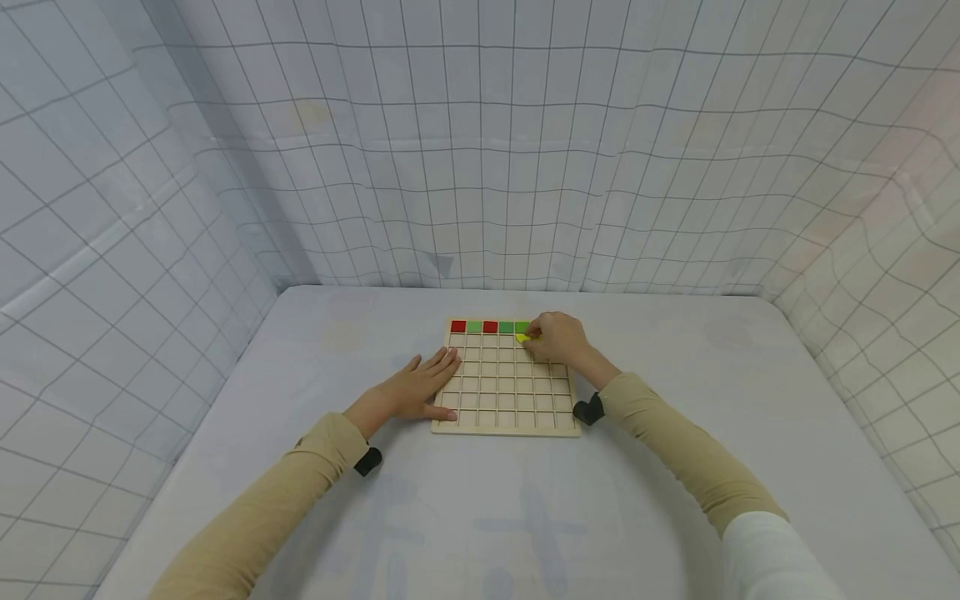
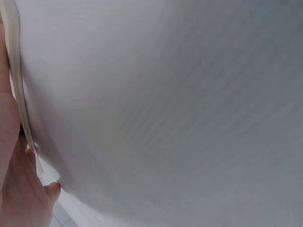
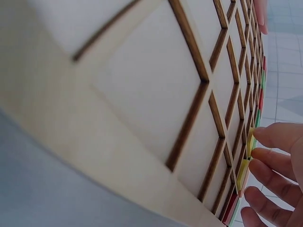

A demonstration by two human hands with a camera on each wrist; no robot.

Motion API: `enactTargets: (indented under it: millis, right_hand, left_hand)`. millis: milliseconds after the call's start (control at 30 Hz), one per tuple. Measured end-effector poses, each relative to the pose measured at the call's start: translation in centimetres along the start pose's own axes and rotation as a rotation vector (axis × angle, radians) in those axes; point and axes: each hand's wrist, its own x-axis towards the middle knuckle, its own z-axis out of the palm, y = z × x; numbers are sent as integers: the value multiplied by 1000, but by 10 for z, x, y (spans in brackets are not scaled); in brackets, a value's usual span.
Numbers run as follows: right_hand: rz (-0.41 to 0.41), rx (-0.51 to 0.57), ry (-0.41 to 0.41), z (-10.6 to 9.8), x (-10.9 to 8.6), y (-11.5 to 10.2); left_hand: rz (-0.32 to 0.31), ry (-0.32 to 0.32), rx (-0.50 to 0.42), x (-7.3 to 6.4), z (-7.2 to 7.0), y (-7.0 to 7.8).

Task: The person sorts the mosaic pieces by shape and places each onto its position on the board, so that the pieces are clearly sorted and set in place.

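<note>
A pale wooden grid board (image 1: 507,432) lies on the white table. Colored square tiles fill cells of its far row, among them a red tile (image 1: 458,327) and a green tile (image 1: 507,327). With its fingertips, my right hand (image 1: 558,340) pinches a yellow tile (image 1: 521,338) at the second row. The right wrist view shows that yellow tile (image 3: 251,142) by the fingertips, with a second yellow tile (image 3: 243,175) beside it. My left hand (image 1: 420,390) rests spread on the board's left edge, thumb near the front corner. In the left wrist view only part of the hand (image 2: 28,203) shows.
Around the board spreads the white tabletop (image 1: 637,517). White sheets with a dark grid pattern (image 1: 495,167) hang behind and at both sides. A dark wrist mount (image 1: 590,409) sits under the right sleeve, close to the board's right edge.
</note>
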Motion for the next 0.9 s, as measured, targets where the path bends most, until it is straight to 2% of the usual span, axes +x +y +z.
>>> enactTargets:
  millis: [467, 900]
  right_hand:
    - [13, 17, 5, 1, 0, 1]
    - [-7, 10, 72, -8, -11, 2]
  left_hand:
    - [0, -1, 4, 0, -1, 0]
    - [3, 6, 16, -1, 0, 0]
